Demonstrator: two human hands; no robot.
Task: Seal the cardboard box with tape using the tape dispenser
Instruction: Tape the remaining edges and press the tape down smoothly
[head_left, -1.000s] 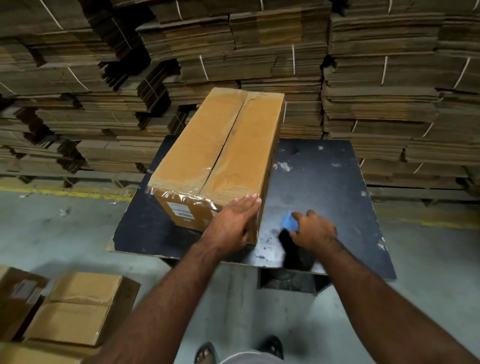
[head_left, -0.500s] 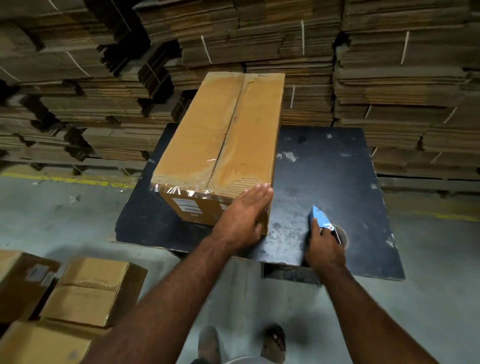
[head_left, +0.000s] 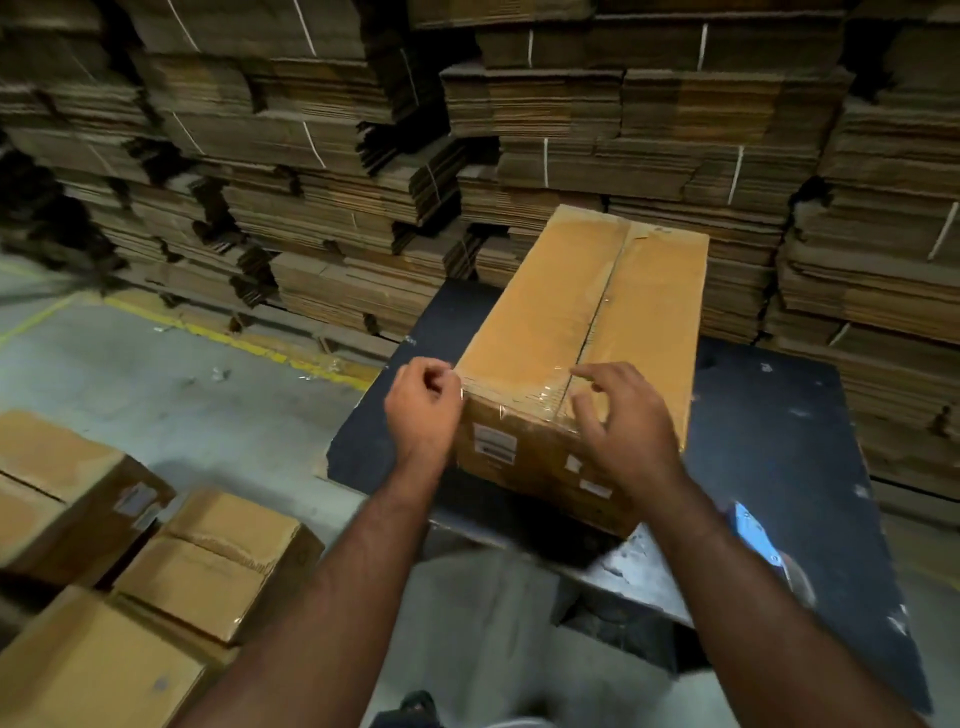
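Cardboard box mid-frame on black surface; white labels unreadable. Left hand loosely curled, right hand spread, both empty; blue tape dispenser lower right.

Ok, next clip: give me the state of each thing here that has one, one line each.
cardboard box: on the black table, flaps closed, clear tape across the near edge, centre seam looks untaped.
tape dispenser: lying on the table, not held.
left hand: loosely curled at the box's near left corner, holding nothing visible.
right hand: open, fingers spread over the near edge.
boxes on the floor: closed.
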